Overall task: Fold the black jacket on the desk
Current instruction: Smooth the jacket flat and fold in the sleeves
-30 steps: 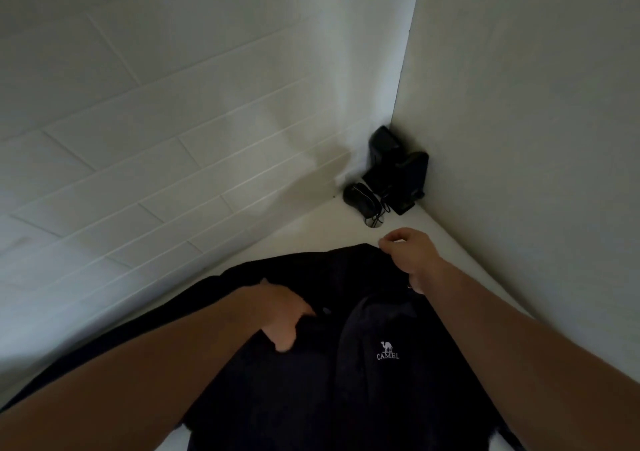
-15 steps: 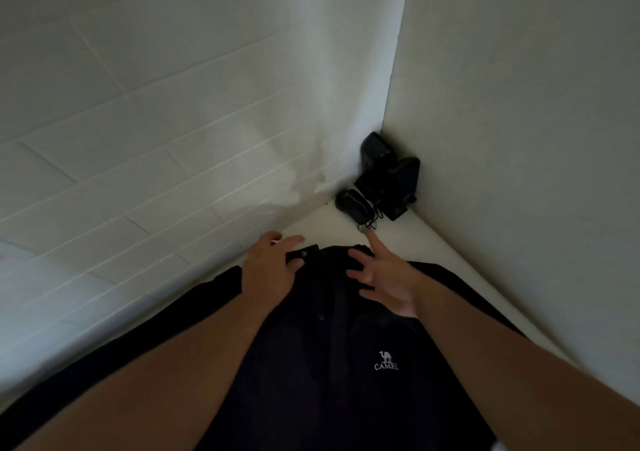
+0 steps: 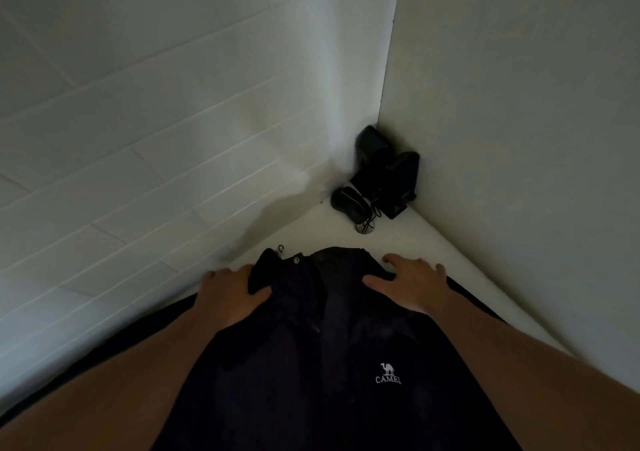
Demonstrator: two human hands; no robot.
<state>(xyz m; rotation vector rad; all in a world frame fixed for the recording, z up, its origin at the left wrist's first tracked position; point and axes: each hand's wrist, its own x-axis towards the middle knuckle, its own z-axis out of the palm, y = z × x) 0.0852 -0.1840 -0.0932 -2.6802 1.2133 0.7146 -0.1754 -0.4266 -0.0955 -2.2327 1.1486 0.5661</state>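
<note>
The black jacket (image 3: 311,364) lies front up on the white desk (image 3: 412,239), collar toward the corner, a white camel logo on its chest. My left hand (image 3: 225,298) is at the left side of the collar, with a fold of collar fabric caught between thumb and fingers. My right hand (image 3: 412,284) lies flat with fingers spread on the right shoulder by the collar. Both forearms stretch over the jacket body and hide part of it.
Two black speakers (image 3: 388,170) and a black mouse (image 3: 348,202) with its cable sit in the desk's far corner. A tiled wall runs along the left, a plain wall along the right. A strip of bare desk shows beyond the collar.
Both hands have moved apart along the collar, the left to its left end and the right onto the right shoulder. The collar now lies flatter and wider.
</note>
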